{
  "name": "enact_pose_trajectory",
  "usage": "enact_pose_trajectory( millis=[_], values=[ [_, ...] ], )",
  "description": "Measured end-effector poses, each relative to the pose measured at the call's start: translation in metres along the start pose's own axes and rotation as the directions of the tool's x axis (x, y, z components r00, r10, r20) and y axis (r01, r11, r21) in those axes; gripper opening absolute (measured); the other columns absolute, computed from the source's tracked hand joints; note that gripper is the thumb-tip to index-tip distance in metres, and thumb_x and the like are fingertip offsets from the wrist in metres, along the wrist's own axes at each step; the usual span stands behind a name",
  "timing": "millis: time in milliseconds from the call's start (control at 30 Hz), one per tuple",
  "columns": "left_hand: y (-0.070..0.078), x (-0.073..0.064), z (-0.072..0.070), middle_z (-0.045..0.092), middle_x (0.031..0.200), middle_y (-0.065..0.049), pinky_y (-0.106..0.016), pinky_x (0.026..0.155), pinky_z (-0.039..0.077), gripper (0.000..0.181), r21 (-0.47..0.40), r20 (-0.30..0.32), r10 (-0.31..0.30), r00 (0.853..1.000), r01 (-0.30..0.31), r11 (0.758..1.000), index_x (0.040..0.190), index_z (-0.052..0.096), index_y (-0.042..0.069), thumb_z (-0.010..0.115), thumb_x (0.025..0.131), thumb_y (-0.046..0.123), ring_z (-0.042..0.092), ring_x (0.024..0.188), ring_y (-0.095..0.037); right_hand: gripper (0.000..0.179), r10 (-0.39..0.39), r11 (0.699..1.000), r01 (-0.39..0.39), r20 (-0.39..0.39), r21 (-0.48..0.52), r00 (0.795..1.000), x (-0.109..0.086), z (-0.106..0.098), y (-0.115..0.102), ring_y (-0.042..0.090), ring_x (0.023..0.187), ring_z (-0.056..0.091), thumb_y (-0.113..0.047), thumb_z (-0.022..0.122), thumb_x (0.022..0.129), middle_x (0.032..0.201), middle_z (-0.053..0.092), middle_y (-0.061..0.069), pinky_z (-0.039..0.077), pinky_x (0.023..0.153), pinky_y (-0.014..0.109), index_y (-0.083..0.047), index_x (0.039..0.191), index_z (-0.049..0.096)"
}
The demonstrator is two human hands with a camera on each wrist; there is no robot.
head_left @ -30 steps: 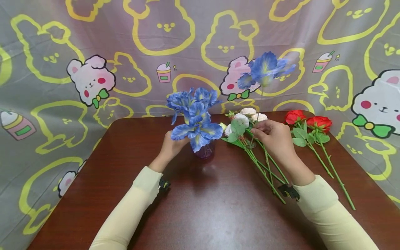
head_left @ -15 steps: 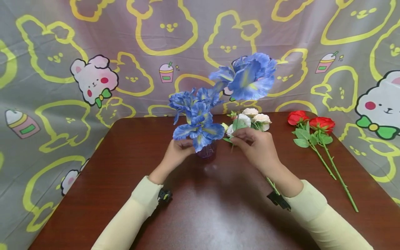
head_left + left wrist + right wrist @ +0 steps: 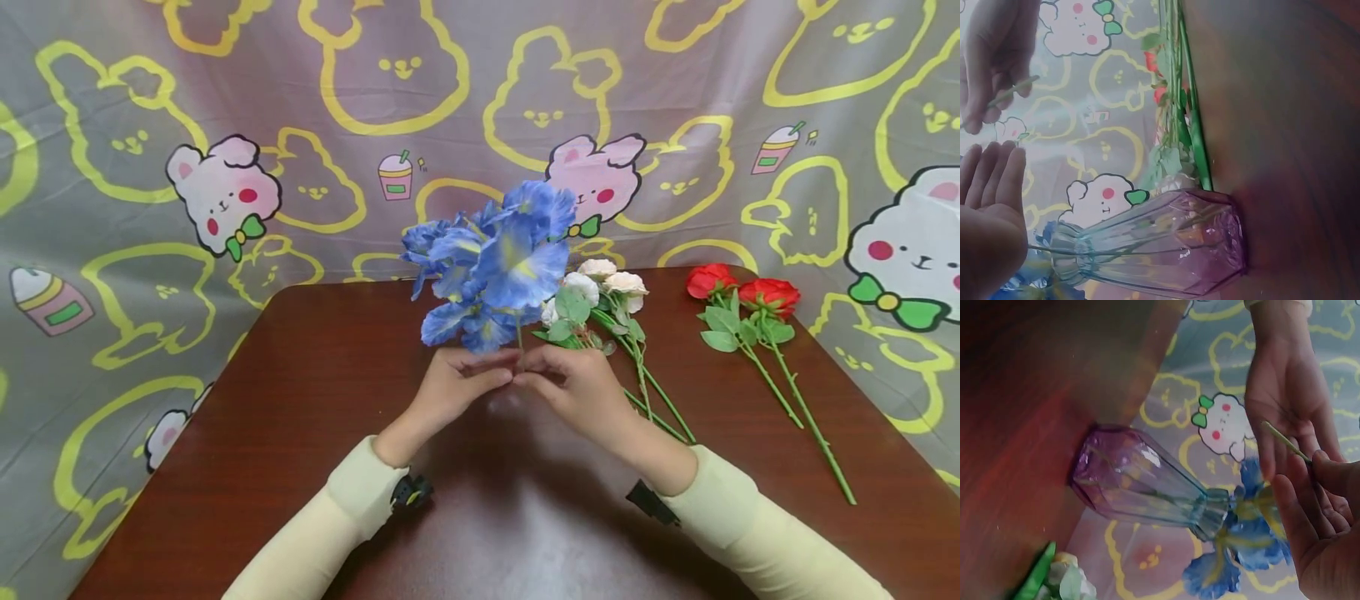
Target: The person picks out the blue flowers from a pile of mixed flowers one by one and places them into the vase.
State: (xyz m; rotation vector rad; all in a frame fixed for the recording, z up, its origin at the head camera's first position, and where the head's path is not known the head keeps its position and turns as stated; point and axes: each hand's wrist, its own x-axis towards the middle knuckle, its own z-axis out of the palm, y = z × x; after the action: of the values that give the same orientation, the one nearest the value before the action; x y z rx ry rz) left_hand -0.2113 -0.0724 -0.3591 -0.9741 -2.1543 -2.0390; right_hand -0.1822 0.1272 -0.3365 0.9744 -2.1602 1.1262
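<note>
My right hand (image 3: 581, 390) pinches the thin stem of a blue iris (image 3: 528, 265) between thumb and fingers, its bloom held upright. The cut end of the stem (image 3: 1282, 439) pokes out past the fingertips in the right wrist view. Fingers straight, my left hand (image 3: 453, 392) lies close beside that stem, palm toward it. A faceted glass vase (image 3: 1166, 247), purple at the base and bluish at the neck, stands on the table behind the hands. More blue irises (image 3: 1229, 550) rise from its mouth. In the head view the hands and blooms hide the vase.
White and cream flowers (image 3: 626, 287) with green stems lie right of the hands. Farther right are two red roses (image 3: 768, 296) with long stems. The dark wooden table (image 3: 315, 400) meets a cartoon-print cloth (image 3: 285, 75) at the back.
The right hand has brought the iris left and lower, from over the white flowers to just before the vase. The left hand has moved from the vase to near the held stem.
</note>
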Motion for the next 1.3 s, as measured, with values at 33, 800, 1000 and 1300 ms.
enact_pose_trajectory(
  millis=[33, 800, 1000, 1300],
  values=[
    [0.002, -0.001, 0.0, 0.069, 0.11, -0.015, -0.034, 0.081, 0.056, 0.026, 0.011, -0.015, 0.007, 1.0, -0.007, 1.0, 0.113, 0.068, -0.007, 0.069, 0.088, -0.003, 0.068, 0.098, -0.021, 0.011, 0.001, 1.0, -0.001, 0.011, 0.004, 1.0, -0.001, 0.002, -0.001, 0.006, 0.074, 0.067, -0.002, 0.079, 0.079, 0.082, 0.071, -0.004, 0.054, 0.064, 0.021, -0.008, 0.087, 0.073],
    [0.017, -0.003, -0.005, 0.073, 0.09, -0.013, -0.043, 0.074, 0.057, 0.025, -0.243, -0.238, 0.061, 0.969, -0.12, 0.962, 0.106, 0.061, -0.024, 0.064, 0.09, -0.006, 0.072, 0.084, -0.024, 0.01, 0.025, 0.999, -0.03, 0.119, 0.038, 0.993, 0.0, 0.024, -0.004, 0.006, 0.072, 0.065, -0.006, 0.08, 0.08, 0.078, 0.07, -0.004, 0.055, 0.068, 0.024, -0.007, 0.087, 0.073],
    [0.017, -0.003, -0.013, 0.073, 0.088, -0.014, -0.045, 0.072, 0.057, 0.022, -0.217, -0.258, 0.084, 0.962, -0.142, 0.966, 0.104, 0.062, -0.023, 0.064, 0.09, -0.006, 0.072, 0.081, -0.025, 0.011, 0.041, 0.999, -0.045, 0.125, 0.029, 0.991, 0.003, 0.022, 0.001, 0.005, 0.073, 0.066, -0.012, 0.079, 0.082, 0.08, 0.071, -0.004, 0.055, 0.066, 0.025, -0.006, 0.09, 0.074],
    [0.033, -0.007, -0.04, 0.073, 0.089, -0.014, -0.046, 0.073, 0.057, 0.019, -0.174, -0.306, 0.142, 0.941, -0.202, 0.964, 0.102, 0.064, -0.021, 0.064, 0.09, -0.006, 0.072, 0.081, -0.027, 0.012, 0.106, 0.994, -0.102, 0.087, -0.044, 0.991, 0.015, 0.014, 0.022, 0.006, 0.066, 0.064, -0.013, 0.079, 0.082, 0.079, 0.072, -0.001, 0.052, 0.058, 0.025, -0.004, 0.089, 0.075]
  ],
)
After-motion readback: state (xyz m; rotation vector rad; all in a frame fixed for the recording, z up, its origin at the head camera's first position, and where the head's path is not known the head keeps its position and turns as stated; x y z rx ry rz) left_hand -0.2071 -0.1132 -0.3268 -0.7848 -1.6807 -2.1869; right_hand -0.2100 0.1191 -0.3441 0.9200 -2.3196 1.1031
